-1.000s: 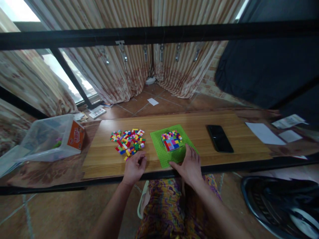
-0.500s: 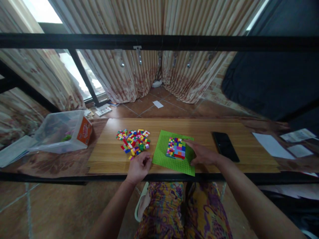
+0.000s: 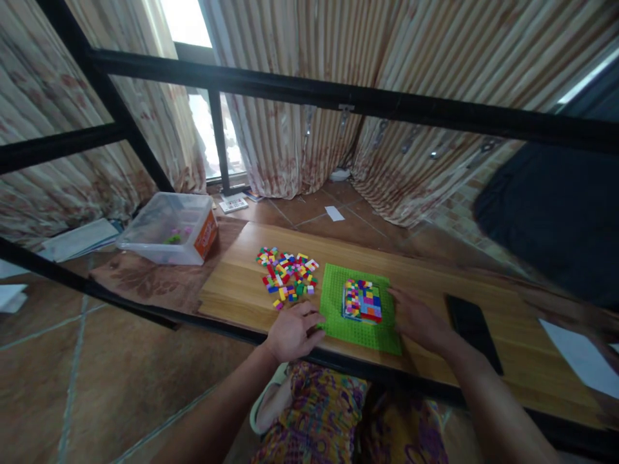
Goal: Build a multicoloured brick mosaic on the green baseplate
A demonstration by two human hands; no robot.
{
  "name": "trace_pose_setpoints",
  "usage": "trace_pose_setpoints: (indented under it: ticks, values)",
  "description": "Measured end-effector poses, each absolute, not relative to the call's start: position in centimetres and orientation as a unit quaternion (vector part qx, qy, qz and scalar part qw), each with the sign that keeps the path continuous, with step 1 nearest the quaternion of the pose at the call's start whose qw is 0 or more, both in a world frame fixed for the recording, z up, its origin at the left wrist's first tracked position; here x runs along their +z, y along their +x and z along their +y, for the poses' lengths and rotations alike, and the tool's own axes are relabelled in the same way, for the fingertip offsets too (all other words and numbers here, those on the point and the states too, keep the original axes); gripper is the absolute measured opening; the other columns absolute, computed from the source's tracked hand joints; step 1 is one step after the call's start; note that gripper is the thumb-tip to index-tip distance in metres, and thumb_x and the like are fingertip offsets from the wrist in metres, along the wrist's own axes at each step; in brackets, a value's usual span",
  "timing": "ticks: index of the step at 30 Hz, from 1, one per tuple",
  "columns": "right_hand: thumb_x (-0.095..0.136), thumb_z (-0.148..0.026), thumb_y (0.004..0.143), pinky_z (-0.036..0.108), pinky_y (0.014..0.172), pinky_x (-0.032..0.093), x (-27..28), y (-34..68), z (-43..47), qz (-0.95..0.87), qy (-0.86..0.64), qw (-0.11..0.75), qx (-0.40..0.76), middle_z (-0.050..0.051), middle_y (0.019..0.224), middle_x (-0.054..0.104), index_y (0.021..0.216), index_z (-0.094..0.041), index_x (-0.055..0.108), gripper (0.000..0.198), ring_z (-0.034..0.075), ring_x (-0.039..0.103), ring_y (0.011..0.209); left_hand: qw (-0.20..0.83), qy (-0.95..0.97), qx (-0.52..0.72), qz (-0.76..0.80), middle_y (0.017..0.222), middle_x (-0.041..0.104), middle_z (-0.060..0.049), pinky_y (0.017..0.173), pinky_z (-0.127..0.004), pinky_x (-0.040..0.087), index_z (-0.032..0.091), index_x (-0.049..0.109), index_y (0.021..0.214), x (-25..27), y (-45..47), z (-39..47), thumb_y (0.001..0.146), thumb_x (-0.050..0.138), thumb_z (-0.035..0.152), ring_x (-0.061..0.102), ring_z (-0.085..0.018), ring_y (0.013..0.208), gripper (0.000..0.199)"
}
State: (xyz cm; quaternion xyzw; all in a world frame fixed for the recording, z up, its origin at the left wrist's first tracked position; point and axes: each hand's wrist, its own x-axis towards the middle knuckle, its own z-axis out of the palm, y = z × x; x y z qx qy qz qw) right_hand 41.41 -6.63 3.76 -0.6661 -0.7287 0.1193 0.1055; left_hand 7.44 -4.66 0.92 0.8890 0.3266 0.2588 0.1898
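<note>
A: Where is the brick block [image 3: 362, 301]; and what are the hands doing?

B: The block sits on the middle of the green baseplate [image 3: 333, 290], on the counter [image 3: 227, 283]; the left hand [image 3: 294, 332] is loose, fingers and thumb parted around nothing, its tips at the baseplate's near left edge; the right hand [image 3: 420, 319] is at the right edge, but blurred; I cannot tell whether it grips there.

A: So which step is in hand?

B: Setting or steadying the baseplate, I would judge, since the hands flank it and neither shows a loose brick; the loose bricks [image 3: 289, 276] lie spread just left of it, beyond the left hand.

A: And what does the next move call for?

B: If the baseplate is to be shifted, even, light pressure from both sides, so the block stays level; if a brick is to be added, the left hand is the closer one to the pile, while the right could hold the edge; the phone [image 3: 474, 332], farther right, seems out of the way.
</note>
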Motion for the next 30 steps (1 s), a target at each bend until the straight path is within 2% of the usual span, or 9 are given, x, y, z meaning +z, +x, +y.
trace_pose_setpoints:
  ticks: [4, 8, 10, 13, 20, 25, 30]
  values:
    - [0.045, -0.021, 0.084, 0.051, 0.103, 0.045, 6.0, 36.7, -7.4, -0.698, -0.685, 0.205, 0.023, 0.013, 0.122, 0.067, 0.125, -0.022, 0.063, 0.045, 0.032, 0.061, 0.116, 0.19, 0.888, 0.264, 0.326, 0.103, 0.067, -0.006, 0.08, -0.032, 0.052, 0.022, 0.068, 0.103, 0.8, 7.5, -4.6, 0.088, 0.059, 0.034, 0.064, -0.019, 0.094, 0.021]
    - [0.046, -0.026, 0.092, 0.039, 0.096, 0.049, 7.6, 28.3, -6.6, -0.726, -0.624, 0.275, 0.086, 0.01, 0.112, 0.071, 0.111, -0.021, 0.069, 0.031, 0.025, 0.064, 0.106, 0.194, 0.885, 0.264, 0.331, 0.098, 0.067, -0.006, 0.08, -0.033, 0.053, 0.021, 0.069, 0.103, 0.7, 7.5, -4.6, 0.088, 0.058, 0.032, 0.064, -0.019, 0.091, 0.021]
    - [0.047, -0.021, 0.092, 0.035, 0.093, 0.048, 7.4, 24.5, -5.5, -0.737, -0.615, 0.256, 0.115, 0.009, 0.104, 0.071, 0.109, -0.02, 0.07, 0.029, 0.022, 0.064, 0.101, 0.198, 0.882, 0.275, 0.328, 0.099, 0.067, -0.007, 0.081, -0.034, 0.054, 0.02, 0.069, 0.101, 0.6, 7.5, -4.6, 0.086, 0.058, 0.03, 0.064, -0.02, 0.091, 0.021]
    - [0.05, -0.015, 0.09, 0.03, 0.092, 0.046, 6.6, 21.1, -3.6, -0.728, -0.64, 0.197, 0.149, 0.009, 0.108, 0.07, 0.112, -0.018, 0.069, 0.029, 0.021, 0.063, 0.102, 0.206, 0.875, 0.305, 0.315, 0.105, 0.067, -0.009, 0.085, -0.035, 0.054, 0.02, 0.07, 0.099, 0.4, 7.5, -4.7, 0.082, 0.059, 0.024, 0.064, -0.021, 0.097, 0.021]
    - [0.058, -0.018, 0.087, 0.03, 0.084, 0.043, 5.7, 20.2, -0.7, -0.708, -0.682, 0.093, 0.155, 0.009, 0.102, 0.069, 0.105, -0.019, 0.071, 0.022, 0.021, 0.063, 0.097, 0.216, 0.874, 0.308, 0.308, 0.108, 0.066, -0.01, 0.087, -0.037, 0.055, 0.02, 0.07, 0.102, 0.7, 7.4, -4.5, 0.08, 0.061, 0.025, 0.064, -0.023, 0.099, 0.025]
    - [0.061, -0.022, 0.086, 0.028, 0.079, 0.042, 5.5, 20.2, -0.1, -0.708, -0.681, 0.087, 0.167, 0.007, 0.102, 0.069, 0.1, -0.021, 0.074, 0.018, 0.02, 0.063, 0.094, 0.215, 0.874, 0.305, 0.312, 0.104, 0.066, -0.01, 0.084, -0.037, 0.055, 0.019, 0.07, 0.097, 0.9, 7.4, -4.4, 0.081, 0.059, 0.025, 0.064, -0.023, 0.096, 0.02]
    - [0.052, -0.023, 0.093, 0.026, 0.081, 0.041, 5.0, 20.2, -0.5, -0.706, -0.679, 0.111, 0.168, 0.006, 0.102, 0.068, 0.096, -0.021, 0.072, 0.02, 0.017, 0.062, 0.095, 0.218, 0.87, 0.308, 0.318, 0.101, 0.067, -0.009, 0.081, -0.036, 0.055, 0.02, 0.07, 0.096, 0.7, 7.3, -4.4, 0.08, 0.06, 0.023, 0.064, -0.023, 0.092, 0.019]
